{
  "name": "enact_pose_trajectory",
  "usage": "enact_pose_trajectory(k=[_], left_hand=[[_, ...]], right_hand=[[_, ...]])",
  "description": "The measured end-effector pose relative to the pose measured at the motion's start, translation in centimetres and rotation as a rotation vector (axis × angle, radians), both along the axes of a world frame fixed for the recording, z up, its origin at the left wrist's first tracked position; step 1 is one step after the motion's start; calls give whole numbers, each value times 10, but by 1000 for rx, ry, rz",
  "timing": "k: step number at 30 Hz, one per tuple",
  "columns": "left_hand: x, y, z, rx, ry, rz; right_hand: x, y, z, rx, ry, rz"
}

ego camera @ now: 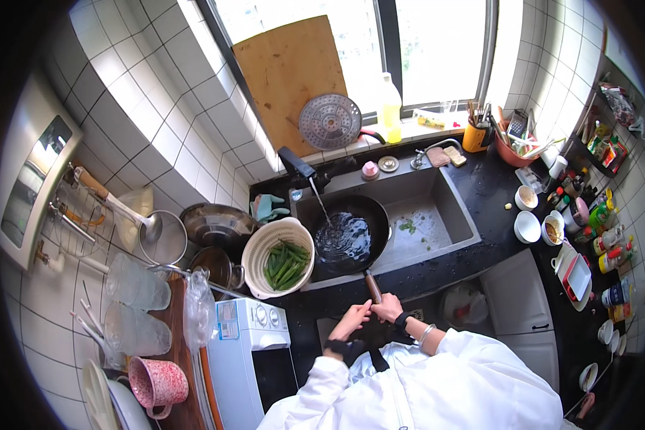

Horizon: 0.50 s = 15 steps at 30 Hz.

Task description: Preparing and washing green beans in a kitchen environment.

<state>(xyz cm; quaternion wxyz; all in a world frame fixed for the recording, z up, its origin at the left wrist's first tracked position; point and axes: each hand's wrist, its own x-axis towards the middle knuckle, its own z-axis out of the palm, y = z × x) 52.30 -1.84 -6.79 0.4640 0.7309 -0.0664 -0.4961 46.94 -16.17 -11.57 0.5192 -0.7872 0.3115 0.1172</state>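
A dark wok [373, 215] rests over the left part of the grey sink [457, 215], with water in it. A stream runs into it from the black faucet [295, 162]. My right hand [388, 308] is closed on the wok's brown wooden handle [373, 287]. Beside it, at the handle's end, is my left hand [356, 317], its fingers bent; whether it touches the handle is unclear. Green okra-like pods [287, 264] lie in a cream plastic colander [253, 244] left of the wok. Small green scraps [408, 226] lie in the sink's right part.
Metal pots [217, 223] stand behind the colander, and a white appliance [247, 333] is at lower left. White bowls [527, 227] and sauce bottles [602, 209] line the right counter. A wooden board [285, 75] and a perforated steamer plate [330, 122] lean at the window.
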Motion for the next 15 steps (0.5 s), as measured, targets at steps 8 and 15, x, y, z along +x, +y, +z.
enact_pose_trajectory(k=[8,15], left_hand=[[-32,-44,-52,-176,135,255],[-19,-39,-61,-120,-17,166]], right_hand=[[-6,-12,-37,39,-209,23],[-5,-10,-33,100,-272,58]])
